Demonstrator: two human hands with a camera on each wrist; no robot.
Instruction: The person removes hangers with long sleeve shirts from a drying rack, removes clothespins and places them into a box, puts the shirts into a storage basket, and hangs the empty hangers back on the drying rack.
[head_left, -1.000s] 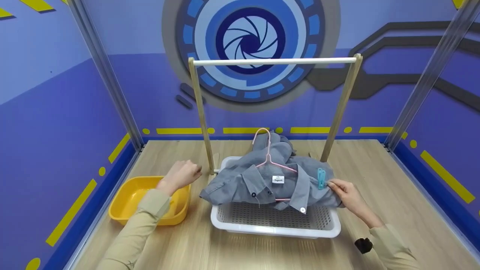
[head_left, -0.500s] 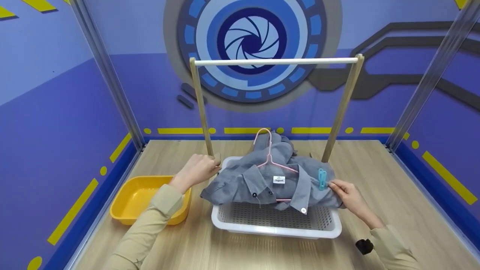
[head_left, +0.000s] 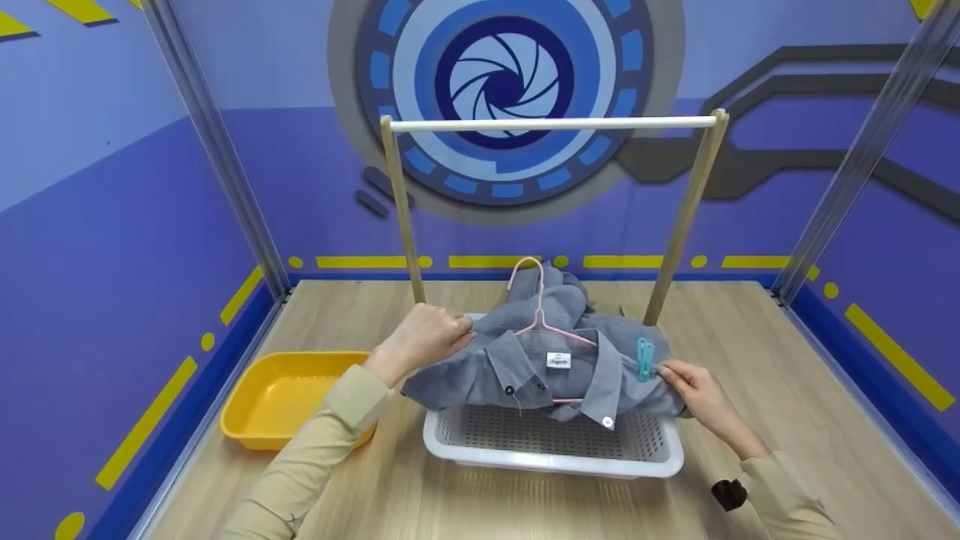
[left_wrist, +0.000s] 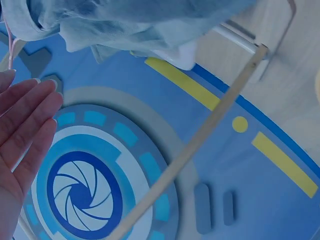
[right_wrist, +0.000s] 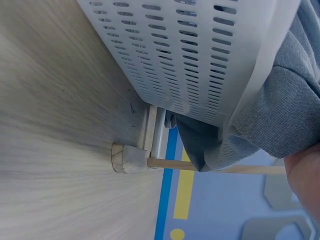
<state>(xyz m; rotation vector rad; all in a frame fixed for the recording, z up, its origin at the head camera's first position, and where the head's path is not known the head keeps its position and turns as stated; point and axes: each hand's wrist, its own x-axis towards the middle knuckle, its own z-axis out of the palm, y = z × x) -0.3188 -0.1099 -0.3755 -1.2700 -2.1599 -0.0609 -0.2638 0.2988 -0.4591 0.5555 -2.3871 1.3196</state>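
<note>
A grey collared shirt [head_left: 465, 375] lies across the white perforated basket [head_left: 555, 459], with a pink hanger [head_left: 541, 289] inside its collar and the hook standing up. A light-blue clothespin [head_left: 645, 360] is on the shirt's right shoulder. Just beside it, my right hand [head_left: 697, 390] pinches the shoulder fabric; in the right wrist view the hand [right_wrist: 306, 175] is mostly cut off. My left hand [head_left: 427, 339] hovers at the shirt's left shoulder, overlapping the basket's back left corner. The left wrist view shows its fingers [left_wrist: 30, 117] fairly straight and holding nothing, near the pink hanger.
A wooden rack with a white bar [head_left: 555, 124] stands behind the basket, its posts rising on both sides. On the left sits a yellow basin [head_left: 241, 431], partly covered by my left forearm. A small black object [head_left: 728, 495] is by my right sleeve. Blue-purple walls enclose the table.
My left hand has moved right, from over the yellow basin's edge to the shirt's left shoulder. The right hand, shirt, hanger and clothespin stay in place.
</note>
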